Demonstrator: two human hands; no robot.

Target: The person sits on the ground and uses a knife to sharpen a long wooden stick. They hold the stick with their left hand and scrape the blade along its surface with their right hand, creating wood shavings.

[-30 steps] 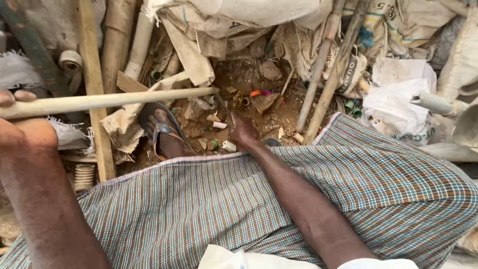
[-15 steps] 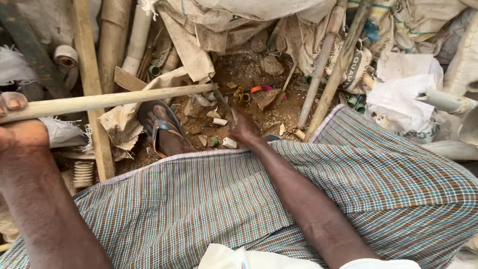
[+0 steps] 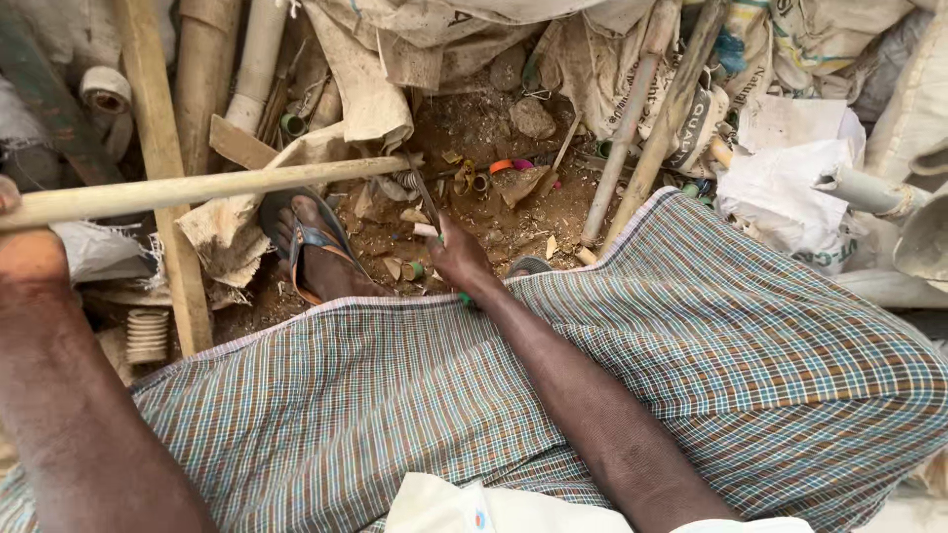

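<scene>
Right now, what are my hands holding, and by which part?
Left hand grips the long pale pipe at its near end. Right hand pinches a thin blade-like tool by its lower end.

Left hand (image 3: 22,232) raised at frame edge, fingers curled; right hand (image 3: 456,259) low, outstretched, fingers pinched

Single head-worn view, looking steeply down over checked cloth (image 3: 612,375) across lap toward littered dirt ground (image 3: 494,212) close ahead; arms entering from bottom edge.
</scene>
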